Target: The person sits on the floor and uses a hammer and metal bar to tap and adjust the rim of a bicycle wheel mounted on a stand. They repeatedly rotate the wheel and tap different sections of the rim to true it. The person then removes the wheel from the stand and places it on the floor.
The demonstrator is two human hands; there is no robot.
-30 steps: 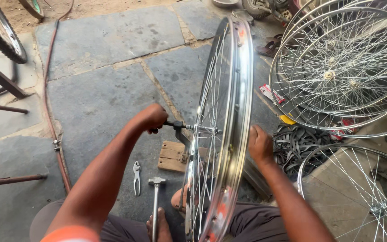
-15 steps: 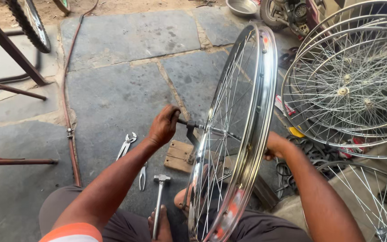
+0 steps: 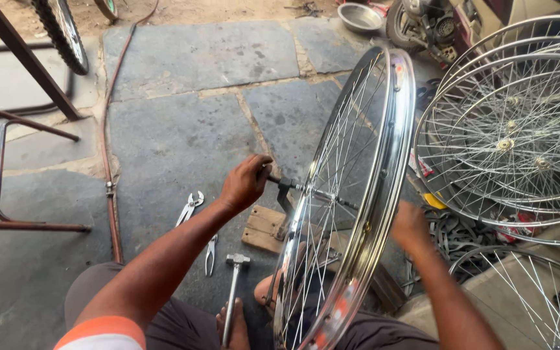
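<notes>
Wheel rim (image 3: pixel 384 168) upright on grey stone floor (image 3: pixel 183 129); left fingers (image 3: pixel 254 170) gripping axle tool (image 3: pixel 283 185).

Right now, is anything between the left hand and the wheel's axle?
Nothing visible. The left hand already grips the dark tool at the axle end of the upright wheel. Pliers and hammer lie apart on the floor.

Beside the upright bicycle wheel rim (image 3: pixel 358 214), the person shows bare forearms, an orange sleeve with a white band (image 3: pixel 102 332), dark grey trousers and bare feet.
</notes>
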